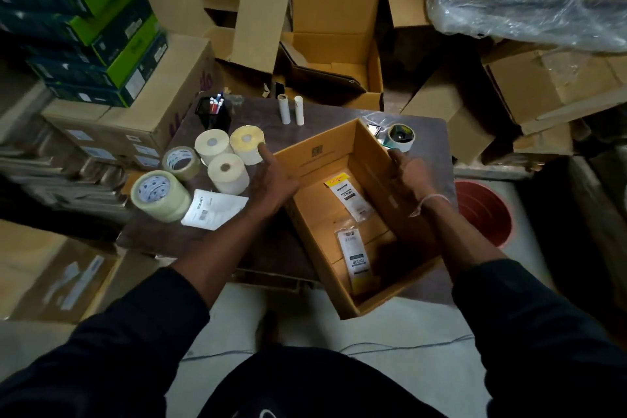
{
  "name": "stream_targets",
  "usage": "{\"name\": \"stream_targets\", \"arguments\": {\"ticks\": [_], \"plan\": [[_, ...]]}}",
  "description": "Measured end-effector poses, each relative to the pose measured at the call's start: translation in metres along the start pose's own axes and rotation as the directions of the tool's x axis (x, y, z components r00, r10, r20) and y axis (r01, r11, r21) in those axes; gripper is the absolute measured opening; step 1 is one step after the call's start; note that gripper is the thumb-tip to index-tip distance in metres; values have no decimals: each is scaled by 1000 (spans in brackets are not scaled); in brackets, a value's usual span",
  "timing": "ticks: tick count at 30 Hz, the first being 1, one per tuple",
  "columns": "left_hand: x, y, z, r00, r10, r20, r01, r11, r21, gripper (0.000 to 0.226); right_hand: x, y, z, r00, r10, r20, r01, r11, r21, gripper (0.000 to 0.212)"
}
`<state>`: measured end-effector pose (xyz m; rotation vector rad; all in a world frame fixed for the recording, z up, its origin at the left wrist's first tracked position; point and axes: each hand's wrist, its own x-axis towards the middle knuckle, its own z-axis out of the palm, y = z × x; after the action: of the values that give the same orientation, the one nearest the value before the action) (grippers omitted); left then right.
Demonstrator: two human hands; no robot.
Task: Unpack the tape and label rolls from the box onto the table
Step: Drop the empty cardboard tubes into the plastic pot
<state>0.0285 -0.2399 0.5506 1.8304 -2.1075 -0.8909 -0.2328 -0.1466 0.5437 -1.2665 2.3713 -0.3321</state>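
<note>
Fingers of left hand point(271, 180) spread, extended toward label roll point(247, 144); right hand point(409, 176) gripped box point(342, 214) wall. Box best steadied, packets point(349, 200) left inside.

Colours on & around the tan cardboard box point(342, 159)

Box was plain tan w/ a small dark print mark on its inner wall; inside lay white packets w/ black print point(354, 253), one w/ a yellow-red top. Left of box: three label rolls point(226, 173), cream to pale yellow, and two clear-beige tape rolls point(159, 195) w/ white-blue printed cores. Table point(268, 112) was dark mottled brown. Right of box stood a red-orange bucket point(481, 210). Far left of box: green & black cartons point(112, 27).
</note>
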Motion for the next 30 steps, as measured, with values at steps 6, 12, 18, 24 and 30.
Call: {"name": "stream_targets", "arguments": {"ticks": [6, 12, 18, 24, 30], "plan": [[25, -11, -7, 973, 208, -98, -177, 950, 256, 36, 5, -9, 2, 996, -87, 18, 84, 989, 118, 56], [71, -12, -14, 959, 285, -13, -273, 932, 239, 29, 31, -43, 2, 987, -118, 107, 99, 981, 169, 48], [126, -9, -24, 968, 218, 127, -224, 974, 40, 29, 71, -71, -1, 959, -192, 207, 188, 981, 43, 40], [170, -28, -34, 861, 309, 405, -104, 884, -456, 41, 100, -102, -22, 909, -140, 394, 0, 943, 334, 41], [230, -38, -30, 886, 271, 377, -69, 879, -471, 17, 141, -141, 0, 976, -80, 203, -51, 822, 568, 35]]}}
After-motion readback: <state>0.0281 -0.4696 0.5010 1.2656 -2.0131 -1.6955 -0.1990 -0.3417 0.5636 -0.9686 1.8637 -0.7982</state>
